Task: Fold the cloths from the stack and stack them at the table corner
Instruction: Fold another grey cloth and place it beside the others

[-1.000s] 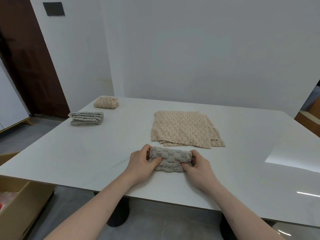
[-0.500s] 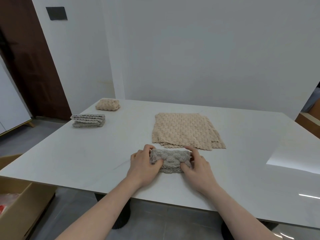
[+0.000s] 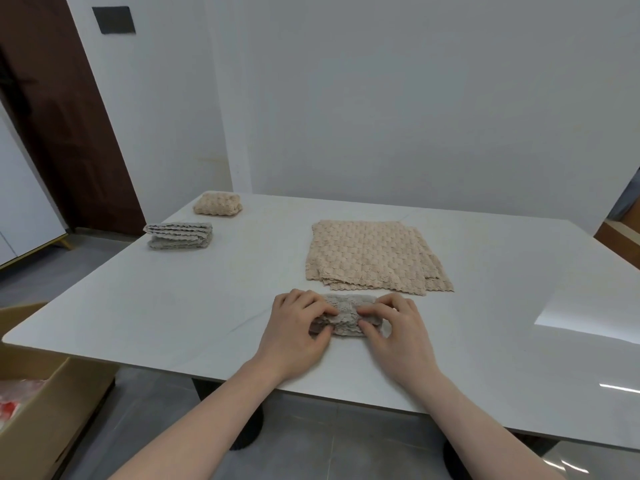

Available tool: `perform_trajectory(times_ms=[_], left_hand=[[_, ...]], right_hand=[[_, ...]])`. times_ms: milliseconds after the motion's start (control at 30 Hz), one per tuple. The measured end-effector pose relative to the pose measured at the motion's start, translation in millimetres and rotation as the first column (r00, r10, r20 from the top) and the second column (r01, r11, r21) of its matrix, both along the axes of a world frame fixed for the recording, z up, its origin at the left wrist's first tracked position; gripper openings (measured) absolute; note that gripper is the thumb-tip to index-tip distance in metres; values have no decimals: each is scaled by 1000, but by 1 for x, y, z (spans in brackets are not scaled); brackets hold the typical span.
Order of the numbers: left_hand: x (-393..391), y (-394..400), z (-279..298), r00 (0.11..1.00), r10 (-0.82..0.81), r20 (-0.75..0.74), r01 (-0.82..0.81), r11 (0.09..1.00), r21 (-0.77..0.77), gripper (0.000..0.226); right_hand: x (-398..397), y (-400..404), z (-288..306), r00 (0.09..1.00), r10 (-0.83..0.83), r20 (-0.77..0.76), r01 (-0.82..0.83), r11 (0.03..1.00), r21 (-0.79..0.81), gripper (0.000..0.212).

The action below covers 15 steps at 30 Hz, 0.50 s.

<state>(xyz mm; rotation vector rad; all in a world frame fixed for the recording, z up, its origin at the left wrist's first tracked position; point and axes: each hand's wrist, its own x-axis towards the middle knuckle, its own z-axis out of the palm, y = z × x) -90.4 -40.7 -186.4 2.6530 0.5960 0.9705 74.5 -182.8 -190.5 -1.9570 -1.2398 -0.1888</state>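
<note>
A grey cloth, folded into a small thick bundle, lies near the front edge of the white worktop, gripped from both ends by a person seated or standing at that edge. The left hand curls over the bundle's left end, fingers on top and thumb tucked against the near side; the right hand mirrors it on the right end, its fingertips bent down onto the top fold and its thumb pressed to the near edge. The fingertips of the two hands almost meet above the middle of the cloth.

Just behind the bundle, a stack of unfolded beige cloths lies flat, its layers fanned slightly at the front and right edges, close to the grey bundle but not clearly touching it. Well apart, toward the far left corner of the worktop, sit two finished pieces: a folded grey cloth near the left edge and, beyond it at the corner itself, a folded beige cloth. The two lie near each other, not one on the other.

An open cardboard box stands on the grey tiled floor below the worktop's left side, with something red and white inside. A dark wooden door and a black wall plate show at upper left.
</note>
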Motion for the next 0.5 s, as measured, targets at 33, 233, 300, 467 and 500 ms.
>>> perform_trajectory(times_ms=[33, 233, 300, 467, 500], left_hand=[[1, 1, 0, 1000, 11, -6, -11, 1000, -16, 16], [3, 4, -2, 990, 140, -14, -141, 988, -60, 14], [2, 5, -3, 984, 178, -11, -178, 981, -80, 17], [1, -1, -3, 967, 251, -41, -253, 964, -77, 41], [1, 0, -3, 964, 262, -46, -266, 958, -103, 41]], right_hand=[[0, 1, 0, 1000, -3, -1, 3, 1000, -17, 13], [1, 7, -4, 995, -95, 26, 97, 990, -98, 14], [2, 7, -4, 993, -119, -4, 118, 986, -116, 21], [7, 5, 3, 987, -121, -108, 103, 982, -155, 22], [7, 3, 4, 985, -120, -125, 101, 984, -149, 20]])
